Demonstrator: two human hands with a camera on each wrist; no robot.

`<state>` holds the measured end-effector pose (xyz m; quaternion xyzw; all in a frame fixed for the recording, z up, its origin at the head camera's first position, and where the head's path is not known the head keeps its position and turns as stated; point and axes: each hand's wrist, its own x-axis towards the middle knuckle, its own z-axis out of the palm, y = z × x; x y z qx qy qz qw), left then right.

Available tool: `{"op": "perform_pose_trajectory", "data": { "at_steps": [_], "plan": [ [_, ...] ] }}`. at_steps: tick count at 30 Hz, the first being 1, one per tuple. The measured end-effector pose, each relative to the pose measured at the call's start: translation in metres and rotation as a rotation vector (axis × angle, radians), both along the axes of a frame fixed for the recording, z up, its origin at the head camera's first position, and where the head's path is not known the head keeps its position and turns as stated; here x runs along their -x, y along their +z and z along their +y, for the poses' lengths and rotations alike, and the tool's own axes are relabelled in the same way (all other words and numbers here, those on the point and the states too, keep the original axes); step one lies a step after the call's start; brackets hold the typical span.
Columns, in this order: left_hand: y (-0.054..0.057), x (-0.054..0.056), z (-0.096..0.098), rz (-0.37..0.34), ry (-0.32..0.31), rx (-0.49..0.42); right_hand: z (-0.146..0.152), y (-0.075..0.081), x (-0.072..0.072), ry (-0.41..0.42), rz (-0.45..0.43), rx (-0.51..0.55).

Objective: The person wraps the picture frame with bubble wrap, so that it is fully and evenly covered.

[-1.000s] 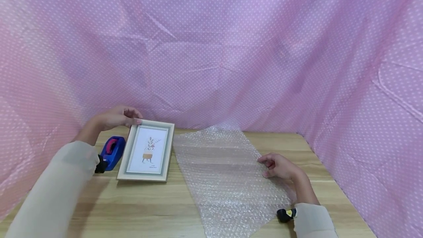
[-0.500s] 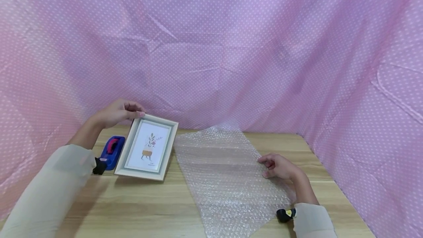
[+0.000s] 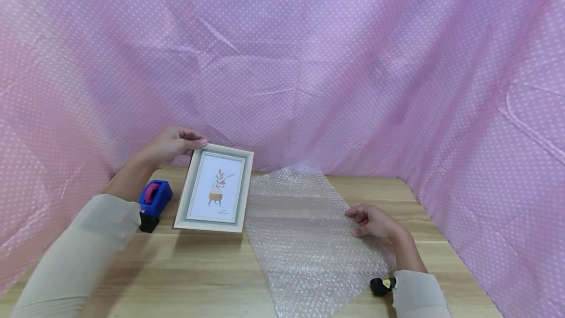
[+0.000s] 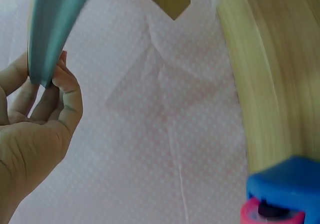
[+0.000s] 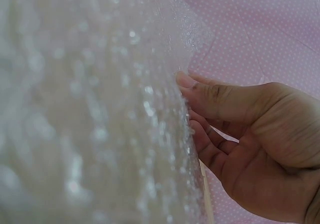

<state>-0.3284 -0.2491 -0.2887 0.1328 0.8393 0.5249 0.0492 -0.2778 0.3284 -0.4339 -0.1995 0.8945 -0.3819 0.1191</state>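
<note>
My left hand [image 3: 172,145] grips the top left corner of a pale picture frame [image 3: 216,188], thumb in front and fingers behind. The frame is tilted up off the table, and its print shows a plant in a pot on legs. In the left wrist view the frame [image 4: 56,38] appears edge-on between thumb and fingers. To its right lies a sheet of bubble wrap [image 3: 304,232]. At the sheet's right edge my right hand [image 3: 375,222] pinches the bubble wrap [image 5: 115,108] between thumb and fingers, as the right wrist view shows.
A blue tape dispenser [image 3: 161,198] with a pink roll stands left of the picture frame, near my left forearm. Pink dotted cloth [image 3: 300,63] hangs behind and at both sides of the wooden table [image 3: 198,278].
My left hand has lifted the picture frame and carried it right, toward the bubble wrap, so its lower edge is higher. My right hand has stayed at the bubble wrap's edge.
</note>
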Motion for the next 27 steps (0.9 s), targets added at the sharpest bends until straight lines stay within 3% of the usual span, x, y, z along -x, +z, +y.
{"op": "perform_pose_trajectory", "data": {
  "at_steps": [8,15,27],
  "plan": [
    [-0.008,0.003,0.034,-0.057,0.015,-0.133,-0.001,-0.001,-0.001,-0.008,-0.016,-0.003],
    [-0.022,0.013,0.07,-0.075,-0.033,-0.221,0.0,-0.001,-0.002,-0.001,-0.014,0.004],
    [-0.043,0.026,0.135,-0.111,-0.059,-0.297,0.001,0.0,0.001,-0.006,-0.019,0.018]
  ]
}}
